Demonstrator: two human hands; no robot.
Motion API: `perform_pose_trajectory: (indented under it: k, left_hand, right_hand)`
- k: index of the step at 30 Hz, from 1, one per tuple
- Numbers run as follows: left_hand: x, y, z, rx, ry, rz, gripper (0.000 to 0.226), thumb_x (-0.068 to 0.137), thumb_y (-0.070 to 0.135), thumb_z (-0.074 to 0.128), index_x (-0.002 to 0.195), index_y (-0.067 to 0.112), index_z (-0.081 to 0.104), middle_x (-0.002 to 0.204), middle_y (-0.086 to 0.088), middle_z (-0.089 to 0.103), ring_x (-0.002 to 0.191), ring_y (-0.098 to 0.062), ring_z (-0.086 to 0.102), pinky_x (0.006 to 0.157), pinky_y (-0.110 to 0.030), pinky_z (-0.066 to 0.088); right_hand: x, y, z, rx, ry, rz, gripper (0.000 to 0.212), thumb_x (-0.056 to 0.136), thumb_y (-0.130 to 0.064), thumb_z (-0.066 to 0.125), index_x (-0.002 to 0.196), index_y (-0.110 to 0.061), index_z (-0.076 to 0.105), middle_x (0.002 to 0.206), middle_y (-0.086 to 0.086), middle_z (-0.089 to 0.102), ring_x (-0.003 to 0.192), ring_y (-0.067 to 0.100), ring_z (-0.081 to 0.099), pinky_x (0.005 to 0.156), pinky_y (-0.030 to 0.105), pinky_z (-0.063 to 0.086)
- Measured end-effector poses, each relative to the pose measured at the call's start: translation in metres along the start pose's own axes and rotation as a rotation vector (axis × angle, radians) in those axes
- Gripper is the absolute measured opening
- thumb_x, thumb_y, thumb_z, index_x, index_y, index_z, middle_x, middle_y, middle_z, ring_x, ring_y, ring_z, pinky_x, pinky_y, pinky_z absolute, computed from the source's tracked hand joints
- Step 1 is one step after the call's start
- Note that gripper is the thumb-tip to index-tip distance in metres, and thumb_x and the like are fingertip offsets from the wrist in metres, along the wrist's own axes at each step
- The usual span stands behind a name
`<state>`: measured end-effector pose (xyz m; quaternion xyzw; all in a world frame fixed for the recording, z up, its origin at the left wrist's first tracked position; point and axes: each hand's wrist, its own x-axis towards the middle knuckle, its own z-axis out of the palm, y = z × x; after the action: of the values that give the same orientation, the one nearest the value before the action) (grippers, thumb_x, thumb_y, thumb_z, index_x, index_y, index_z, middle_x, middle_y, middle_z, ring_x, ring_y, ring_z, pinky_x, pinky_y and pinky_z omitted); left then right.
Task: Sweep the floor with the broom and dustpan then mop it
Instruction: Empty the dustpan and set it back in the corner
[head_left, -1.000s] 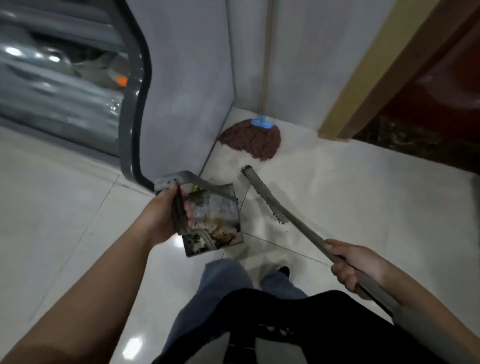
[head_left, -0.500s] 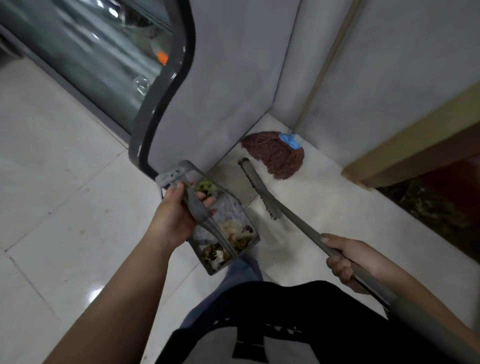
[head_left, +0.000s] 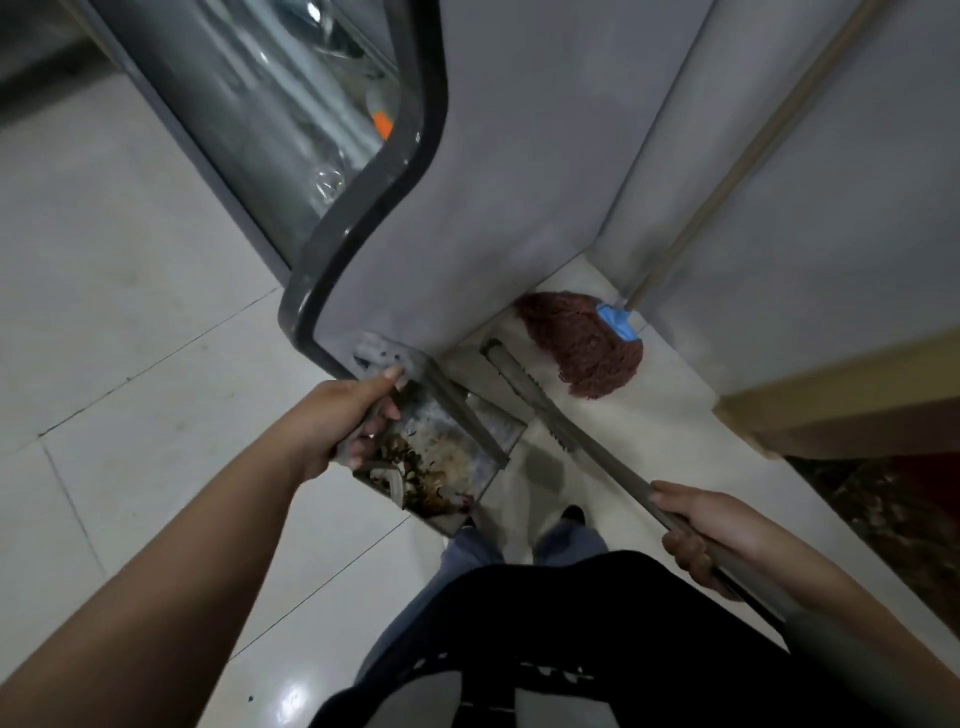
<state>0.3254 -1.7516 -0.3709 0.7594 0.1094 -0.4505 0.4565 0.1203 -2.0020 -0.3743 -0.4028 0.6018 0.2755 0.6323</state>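
Observation:
My left hand (head_left: 347, 415) grips the handle of a grey metal dustpan (head_left: 447, 457), held above the floor and tilted, with brown litter and scraps piled in its near corner. My right hand (head_left: 696, 530) holds the grey broom (head_left: 545, 410) by its long handle; the narrow toothed head points away towards the corner, just right of the dustpan. A mop leans in that corner, its reddish-brown head (head_left: 582, 345) spread on the tiles under a blue clamp (head_left: 615, 322) and a pale stick (head_left: 727, 171).
A grey display cabinet (head_left: 498, 171) with a dark curved frame and glass front stands right ahead, its corner touching the dustpan's area. A tan skirting edge (head_left: 831, 395) and dark stone floor lie to the right. Pale glossy tiles (head_left: 130, 364) stretch left. My legs and shoe are below.
The view has swung left and closer to the cabinet. The dustpan has tipped a little, its litter sliding to the near corner. Both hands keep their holds.

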Motion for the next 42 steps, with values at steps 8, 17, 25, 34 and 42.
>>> perform_pose_trajectory:
  k: [8, 17, 25, 34, 42]
  left_hand:
    - [0.034, 0.050, 0.028, 0.108, 0.000, -0.088, 0.049, 0.093, 0.047, 0.047, 0.057, 0.015, 0.037, 0.037, 0.005, 0.029, 0.027, -0.009, 0.022, 0.032, -0.013, 0.024]
    - [0.093, 0.090, 0.057, 0.328, -0.097, -0.242, 0.046, 0.097, 0.046, 0.039, 0.061, 0.018, 0.034, 0.039, 0.008, 0.025, 0.029, -0.007, 0.021, 0.034, -0.014, 0.020]
    - [0.126, 0.120, 0.081, 0.429, -0.129, -0.294, 0.047, 0.099, 0.046, 0.034, 0.060, 0.019, 0.031, 0.036, 0.008, 0.025, 0.027, -0.006, 0.021, 0.043, -0.021, 0.018]
    - [0.152, 0.134, 0.098, 0.520, -0.176, -0.339, 0.047, 0.100, 0.041, 0.031, 0.059, 0.019, 0.030, 0.032, 0.008, 0.027, 0.023, -0.005, 0.022, 0.034, -0.009, 0.020]
    - [0.166, 0.137, 0.110, 0.548, -0.186, -0.377, 0.045, 0.101, 0.037, 0.030, 0.061, 0.017, 0.031, 0.028, 0.008, 0.028, 0.019, -0.004, 0.024, 0.028, -0.006, 0.021]
  right_hand:
    - [0.026, -0.042, -0.020, -0.168, -0.044, 0.004, 0.036, 0.102, -0.017, 0.037, 0.136, -0.025, 0.042, 0.034, 0.002, 0.035, 0.018, 0.004, 0.027, 0.029, 0.003, 0.026]
    - [0.057, -0.058, -0.034, -0.220, -0.142, 0.090, 0.026, 0.102, -0.020, 0.035, 0.125, -0.030, 0.042, 0.026, -0.001, 0.034, 0.017, 0.005, 0.028, 0.028, 0.005, 0.027]
    - [0.067, -0.048, -0.042, -0.240, -0.170, 0.092, 0.029, 0.103, -0.015, 0.032, 0.127, -0.022, 0.046, 0.027, 0.000, 0.036, 0.017, 0.005, 0.030, 0.025, 0.007, 0.025]
    - [0.068, -0.041, -0.046, -0.264, -0.162, 0.030, 0.024, 0.101, -0.012, 0.038, 0.120, -0.009, 0.053, 0.027, -0.003, 0.044, 0.017, 0.003, 0.037, 0.023, 0.011, 0.026]
    - [0.067, -0.032, -0.054, -0.220, -0.137, 0.016, 0.027, 0.100, -0.011, 0.040, 0.123, -0.022, 0.046, 0.029, -0.002, 0.039, 0.018, 0.004, 0.030, 0.024, 0.009, 0.024]
